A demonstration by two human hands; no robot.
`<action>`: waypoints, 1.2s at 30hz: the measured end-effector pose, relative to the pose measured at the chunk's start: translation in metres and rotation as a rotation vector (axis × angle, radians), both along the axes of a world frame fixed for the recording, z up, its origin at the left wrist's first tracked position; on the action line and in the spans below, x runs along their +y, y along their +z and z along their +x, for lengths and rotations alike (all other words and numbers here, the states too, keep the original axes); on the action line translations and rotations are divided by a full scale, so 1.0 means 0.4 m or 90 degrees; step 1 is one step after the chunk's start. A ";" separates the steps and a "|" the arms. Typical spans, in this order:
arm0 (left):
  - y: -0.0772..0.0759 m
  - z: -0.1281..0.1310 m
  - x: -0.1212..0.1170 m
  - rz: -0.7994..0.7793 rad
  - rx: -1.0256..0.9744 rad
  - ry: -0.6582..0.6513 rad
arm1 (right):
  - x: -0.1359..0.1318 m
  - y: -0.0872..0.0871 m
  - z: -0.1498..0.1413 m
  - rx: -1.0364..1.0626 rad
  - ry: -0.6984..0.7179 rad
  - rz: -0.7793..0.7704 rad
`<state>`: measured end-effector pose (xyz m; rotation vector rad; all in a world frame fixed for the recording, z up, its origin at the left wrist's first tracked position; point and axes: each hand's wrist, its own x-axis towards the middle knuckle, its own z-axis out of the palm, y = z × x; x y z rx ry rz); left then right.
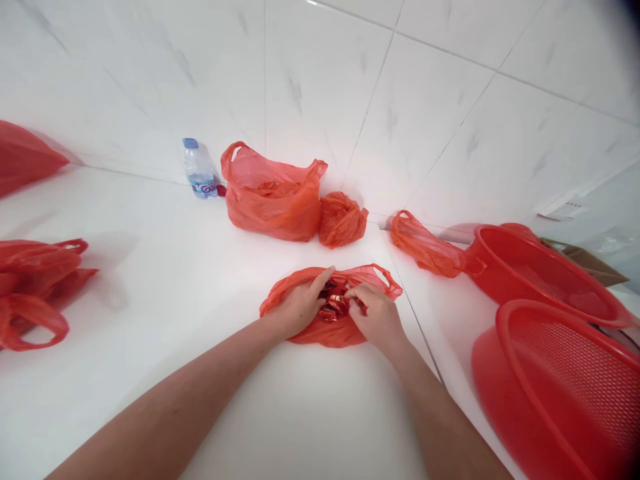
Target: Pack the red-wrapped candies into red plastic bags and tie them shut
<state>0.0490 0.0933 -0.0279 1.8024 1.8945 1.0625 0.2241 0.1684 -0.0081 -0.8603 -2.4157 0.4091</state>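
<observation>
A red plastic carrier bag (pixel 330 337) lies open on the white surface in front of me. Shiny red and gold foil-wrapped packets (pixel 336 303) show in its mouth. My left hand (pixel 299 308) rests over the bag's left side, fingers apart, with the fingertips beside the packets. From the right, my right hand (pixel 377 313) reaches into the mouth with curled fingers. Its fingertips close at the right edge of the foil packets; exactly what they pinch is partly hidden. One bag handle (pixel 387 277) sticks out past my right hand.
Behind stand a filled red bag (pixel 273 217), a small knotted red bag (pixel 343 223) and a water bottle (pixel 200 170), near a tiled wall (pixel 320 80). More red bags (pixel 35 280) lie at left. To the right are red plastic baskets (pixel 520 373) and a rolled red bag (pixel 425 247).
</observation>
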 end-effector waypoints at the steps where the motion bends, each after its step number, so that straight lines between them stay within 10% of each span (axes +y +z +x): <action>1: 0.000 -0.002 0.002 -0.012 0.017 -0.025 | -0.005 -0.001 -0.004 -0.014 0.006 -0.020; 11: 0.013 -0.013 -0.003 -0.035 -0.109 0.037 | 0.001 -0.023 -0.008 -0.123 -0.004 -0.115; 21: 0.043 -0.027 -0.022 0.047 -0.252 0.128 | 0.015 0.008 0.010 0.065 -0.021 -0.177; 36: 0.034 -0.011 -0.022 0.011 -0.300 0.012 | 0.011 0.017 0.018 0.097 0.006 -0.336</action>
